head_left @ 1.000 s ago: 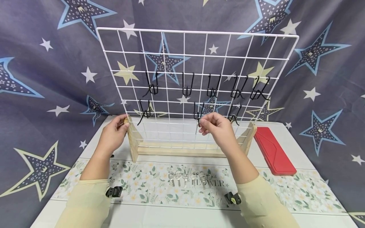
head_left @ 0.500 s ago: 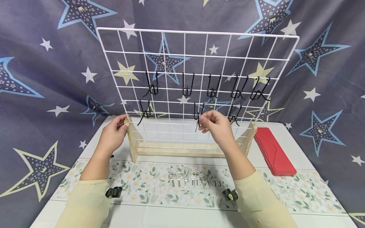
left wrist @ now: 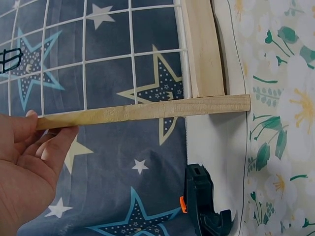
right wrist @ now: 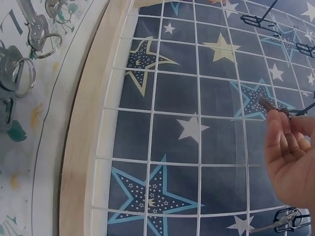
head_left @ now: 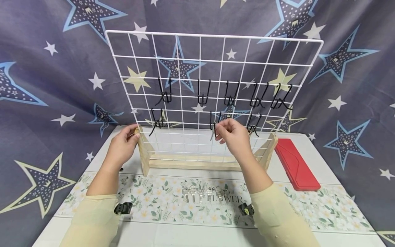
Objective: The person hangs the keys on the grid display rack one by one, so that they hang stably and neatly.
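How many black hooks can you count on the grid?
8: five black hooks in the upper row; below, one at left, one at the right hand and one right of it. The hand may hide more.

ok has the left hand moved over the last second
No: the left hand still grips the top of the left wooden upright, with no visible shift against it.
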The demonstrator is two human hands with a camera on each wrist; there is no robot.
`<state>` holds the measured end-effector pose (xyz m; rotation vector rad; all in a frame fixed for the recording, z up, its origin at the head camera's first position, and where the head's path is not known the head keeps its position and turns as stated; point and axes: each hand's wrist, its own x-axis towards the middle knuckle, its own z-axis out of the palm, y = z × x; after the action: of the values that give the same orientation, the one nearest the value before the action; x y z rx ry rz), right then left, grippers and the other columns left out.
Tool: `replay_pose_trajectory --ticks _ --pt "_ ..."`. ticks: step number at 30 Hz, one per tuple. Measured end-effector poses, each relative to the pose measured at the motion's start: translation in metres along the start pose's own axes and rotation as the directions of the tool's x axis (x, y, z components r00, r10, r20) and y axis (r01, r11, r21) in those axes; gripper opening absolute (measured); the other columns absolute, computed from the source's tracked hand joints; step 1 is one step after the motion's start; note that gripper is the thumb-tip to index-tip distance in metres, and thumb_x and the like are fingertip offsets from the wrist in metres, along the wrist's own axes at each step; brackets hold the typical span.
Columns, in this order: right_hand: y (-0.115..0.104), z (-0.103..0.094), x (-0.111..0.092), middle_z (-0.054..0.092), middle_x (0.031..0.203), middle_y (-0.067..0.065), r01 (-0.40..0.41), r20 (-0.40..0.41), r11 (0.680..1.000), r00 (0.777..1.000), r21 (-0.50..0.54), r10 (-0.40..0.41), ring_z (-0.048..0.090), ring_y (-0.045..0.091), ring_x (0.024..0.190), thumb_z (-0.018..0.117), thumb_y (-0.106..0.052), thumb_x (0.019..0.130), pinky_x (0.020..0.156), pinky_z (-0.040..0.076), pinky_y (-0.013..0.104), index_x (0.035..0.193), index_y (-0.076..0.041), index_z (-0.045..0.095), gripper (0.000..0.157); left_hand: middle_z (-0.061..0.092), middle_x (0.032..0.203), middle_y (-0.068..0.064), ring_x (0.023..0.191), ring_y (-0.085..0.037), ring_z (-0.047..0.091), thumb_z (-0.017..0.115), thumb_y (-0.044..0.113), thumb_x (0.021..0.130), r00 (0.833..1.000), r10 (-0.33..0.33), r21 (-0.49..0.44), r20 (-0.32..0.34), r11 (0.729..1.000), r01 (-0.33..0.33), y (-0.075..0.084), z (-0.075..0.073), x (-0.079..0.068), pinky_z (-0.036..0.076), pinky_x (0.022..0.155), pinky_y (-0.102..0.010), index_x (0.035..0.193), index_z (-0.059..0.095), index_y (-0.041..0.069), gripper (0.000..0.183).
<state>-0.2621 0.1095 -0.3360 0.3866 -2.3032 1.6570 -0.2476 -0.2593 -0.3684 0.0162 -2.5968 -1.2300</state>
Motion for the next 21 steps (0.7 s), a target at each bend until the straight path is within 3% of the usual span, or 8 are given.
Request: replay_pose_trajectory --ticks 10,21 --pt "0.002 0.001 -0.001 0.071 0.078 0.009 -0.014 -0.015 1.0 1.0 0.008 0.014 0.07 0.021 0.067 0.065 -0.029 0.095 0.056 0.062 0.032 0.094 -0.009 0.065 0.02 0.051 0.145 -0.019 0.131 -0.035 0.051 0.046 0.028 0.105 1.0 0.001 -0.002 0.001 1.0 -0.001 -0.001 0.0 -0.001 0.049 0.106 -0.048 0.147 0.044 0.011 0.045" --pt "0.006 -0.006 -0.013 0.07 0.079 0.009 0.02 0.063 0.999 0.998 -0.051 -0.017 0.069 0.02 0.067 0.064 -0.029 0.097 0.058 0.062 0.032 0.094 -0.01 0.064 0.019 0.05 0.145 -0.019 0.131 -0.035 0.051 0.046 0.029 0.105 1.0 -0.007 0.0 0.001 1.0 0.007 0.0 0.001 0.0 0.048 0.106 -0.049 0.147 0.043 0.012 0.046"
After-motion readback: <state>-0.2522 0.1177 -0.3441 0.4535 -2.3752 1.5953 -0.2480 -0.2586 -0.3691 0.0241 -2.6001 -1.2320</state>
